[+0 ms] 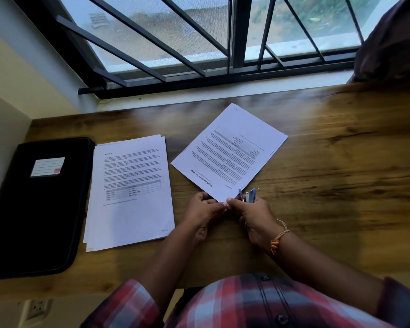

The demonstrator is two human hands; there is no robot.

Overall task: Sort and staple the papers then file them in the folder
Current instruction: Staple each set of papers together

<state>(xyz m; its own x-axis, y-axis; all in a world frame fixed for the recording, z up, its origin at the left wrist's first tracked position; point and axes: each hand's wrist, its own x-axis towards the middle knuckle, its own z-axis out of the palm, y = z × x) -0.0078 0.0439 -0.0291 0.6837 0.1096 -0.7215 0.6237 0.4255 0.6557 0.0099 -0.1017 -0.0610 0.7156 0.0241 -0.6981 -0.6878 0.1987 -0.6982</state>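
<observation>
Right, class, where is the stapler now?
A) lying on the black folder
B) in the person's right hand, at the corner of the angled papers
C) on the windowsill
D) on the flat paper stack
B: the right hand grips the stapler at the near corner of the angled papers, which the left hand holds too.

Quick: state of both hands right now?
Left hand: pinching the near corner of the tilted paper set.
Right hand: gripping the stapler at that same corner.
</observation>
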